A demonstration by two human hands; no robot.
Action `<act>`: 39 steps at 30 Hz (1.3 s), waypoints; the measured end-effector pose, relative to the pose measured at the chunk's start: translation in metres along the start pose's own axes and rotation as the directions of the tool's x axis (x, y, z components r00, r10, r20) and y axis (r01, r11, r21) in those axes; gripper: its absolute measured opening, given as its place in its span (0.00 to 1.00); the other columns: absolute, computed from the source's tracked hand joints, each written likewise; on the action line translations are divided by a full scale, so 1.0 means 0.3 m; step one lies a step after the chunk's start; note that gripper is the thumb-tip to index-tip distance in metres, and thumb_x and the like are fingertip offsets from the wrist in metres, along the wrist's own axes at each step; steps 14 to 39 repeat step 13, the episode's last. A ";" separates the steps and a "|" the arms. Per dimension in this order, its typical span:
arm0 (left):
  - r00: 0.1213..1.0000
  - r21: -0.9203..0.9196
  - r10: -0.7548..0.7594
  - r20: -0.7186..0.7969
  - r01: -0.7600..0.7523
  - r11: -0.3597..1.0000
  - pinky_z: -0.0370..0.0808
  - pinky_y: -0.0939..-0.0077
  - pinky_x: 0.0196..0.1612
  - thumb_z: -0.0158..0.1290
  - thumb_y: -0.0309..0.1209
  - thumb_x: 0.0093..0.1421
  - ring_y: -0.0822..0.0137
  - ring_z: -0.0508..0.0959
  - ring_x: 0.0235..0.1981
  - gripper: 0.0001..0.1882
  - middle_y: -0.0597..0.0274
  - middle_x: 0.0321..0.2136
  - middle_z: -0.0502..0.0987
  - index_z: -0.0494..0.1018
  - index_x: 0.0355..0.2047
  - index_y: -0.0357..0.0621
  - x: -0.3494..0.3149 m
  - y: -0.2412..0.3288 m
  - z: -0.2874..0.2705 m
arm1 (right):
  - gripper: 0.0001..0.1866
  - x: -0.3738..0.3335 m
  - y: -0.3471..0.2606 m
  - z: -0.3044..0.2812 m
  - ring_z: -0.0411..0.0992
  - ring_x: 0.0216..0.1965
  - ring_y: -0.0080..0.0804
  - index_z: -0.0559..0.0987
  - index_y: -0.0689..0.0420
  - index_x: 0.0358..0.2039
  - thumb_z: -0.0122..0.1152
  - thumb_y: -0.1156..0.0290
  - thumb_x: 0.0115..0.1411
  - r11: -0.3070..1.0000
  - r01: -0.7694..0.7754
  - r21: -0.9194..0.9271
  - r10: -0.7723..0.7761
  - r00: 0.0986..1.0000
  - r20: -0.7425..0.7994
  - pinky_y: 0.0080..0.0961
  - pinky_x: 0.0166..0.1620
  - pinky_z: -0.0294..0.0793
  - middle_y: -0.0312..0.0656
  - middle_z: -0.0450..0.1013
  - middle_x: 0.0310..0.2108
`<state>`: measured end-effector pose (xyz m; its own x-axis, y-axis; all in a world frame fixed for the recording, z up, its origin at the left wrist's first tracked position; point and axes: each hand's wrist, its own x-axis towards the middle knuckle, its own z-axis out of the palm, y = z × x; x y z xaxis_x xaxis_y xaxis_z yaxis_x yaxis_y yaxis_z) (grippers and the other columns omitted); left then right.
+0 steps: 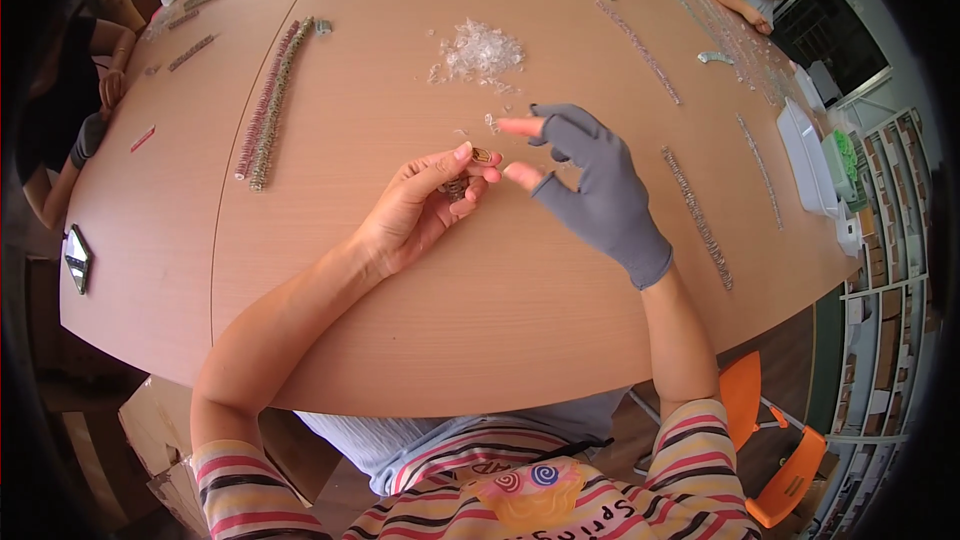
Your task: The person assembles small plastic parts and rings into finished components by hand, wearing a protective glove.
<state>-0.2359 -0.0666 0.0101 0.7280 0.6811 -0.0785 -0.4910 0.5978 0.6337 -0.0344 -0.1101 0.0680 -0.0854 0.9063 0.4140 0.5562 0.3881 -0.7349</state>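
Note:
My left hand (410, 205) is bare and closed, with a small gold-and-dark coiled piece (481, 155) pinched between thumb and forefinger. More of the same dark, shiny coil (456, 188) shows below, under the curled fingers. My right hand (600, 180) wears a grey glove with bare fingertips. Its thumb and forefinger are spread apart just right of the left fingertips, and I see nothing between them. By the right forefinger's tip is a small clear plastic piece (491, 123). Beyond both hands lies a heap of clear plastic pieces (482, 50).
Long coiled strands, one pink (272, 100) and one greenish (280, 105), lie left. A silver strand (697, 218) lies right. White bins (806, 155) stand at the right edge. A phone-like dark object (77, 258) is far left. Two other people sit at the table (400, 340).

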 end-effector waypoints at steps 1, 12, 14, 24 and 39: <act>0.998 0.019 0.005 -0.061 -0.004 1.000 0.72 0.88 0.33 0.55 0.37 0.67 0.80 0.72 0.30 0.16 0.63 0.35 0.81 0.78 0.44 0.35 0.001 -0.007 0.005 | 0.09 0.001 0.001 0.021 0.76 0.37 0.39 0.80 0.56 0.35 0.67 0.66 0.57 0.975 0.183 -0.124 -0.183 0.983 0.013 0.35 0.40 0.77 0.38 0.77 0.37; 0.999 0.172 -0.032 0.037 0.025 0.985 0.72 0.72 0.56 0.45 0.29 0.68 0.60 0.74 0.55 0.26 0.49 0.56 0.71 0.58 0.64 0.32 0.055 -0.030 0.038 | 0.05 -0.125 0.063 -0.162 0.75 0.37 0.33 0.83 0.51 0.32 0.69 0.66 0.56 0.792 0.311 -0.525 -0.352 0.936 0.024 0.33 0.43 0.73 0.32 0.77 0.32; 0.999 0.255 -0.033 0.010 0.029 0.966 0.71 0.68 0.59 0.44 0.26 0.67 0.55 0.72 0.58 0.28 0.47 0.59 0.69 0.55 0.66 0.32 0.055 -0.022 0.020 | 0.05 -0.187 0.061 -0.244 0.75 0.37 0.33 0.83 0.51 0.32 0.69 0.66 0.56 0.776 0.241 -0.583 -0.310 0.950 -0.020 0.33 0.43 0.73 0.32 0.77 0.32; 0.999 0.255 -0.033 0.010 0.029 0.966 0.71 0.68 0.59 0.44 0.26 0.67 0.55 0.72 0.58 0.28 0.47 0.59 0.69 0.55 0.66 0.32 0.055 -0.022 0.020 | 0.05 -0.187 0.061 -0.244 0.75 0.37 0.33 0.83 0.51 0.32 0.69 0.66 0.56 0.776 0.241 -0.583 -0.310 0.950 -0.020 0.33 0.43 0.73 0.32 0.77 0.32; 0.999 0.255 -0.033 0.010 0.029 0.966 0.71 0.68 0.59 0.44 0.26 0.67 0.55 0.72 0.58 0.28 0.47 0.59 0.69 0.55 0.66 0.32 0.055 -0.022 0.020 | 0.05 -0.187 0.061 -0.244 0.75 0.37 0.33 0.83 0.51 0.32 0.69 0.66 0.56 0.776 0.241 -0.583 -0.310 0.950 -0.020 0.33 0.43 0.73 0.32 0.77 0.32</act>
